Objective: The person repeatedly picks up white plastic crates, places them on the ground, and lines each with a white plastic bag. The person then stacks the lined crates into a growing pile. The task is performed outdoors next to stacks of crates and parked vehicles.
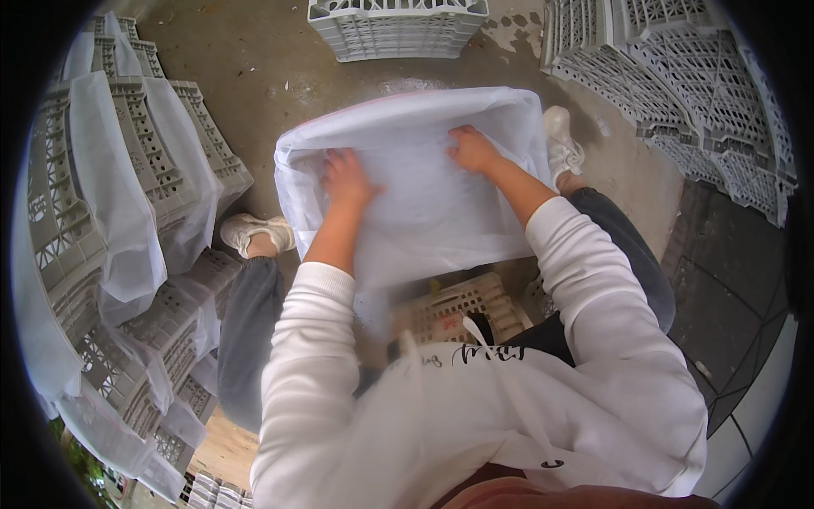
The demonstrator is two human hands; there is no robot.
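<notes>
Between my knees sits a box-shaped container covered and lined by a thin white liner point(420, 191), draped over its rim. The container's own walls are hidden under the sheet. Inside it, near the left wall, my left hand point(346, 178) lies palm down with fingers spread, touching the lining. My right hand point(474, 149) is toward the far right of the interior, its fingers bent against the lining. Whether those fingers pinch the sheet cannot be made out. A loose part of the liner hangs over the near side.
At left, stacked grey plastic crates point(152, 140) carry draped white sheets point(117, 184). A light grey crate point(397, 32) stands ahead on the concrete floor point(254, 57). More latticed crates point(693, 83) are stacked at right. Below my lap is a beige slotted plastic crate point(458, 305).
</notes>
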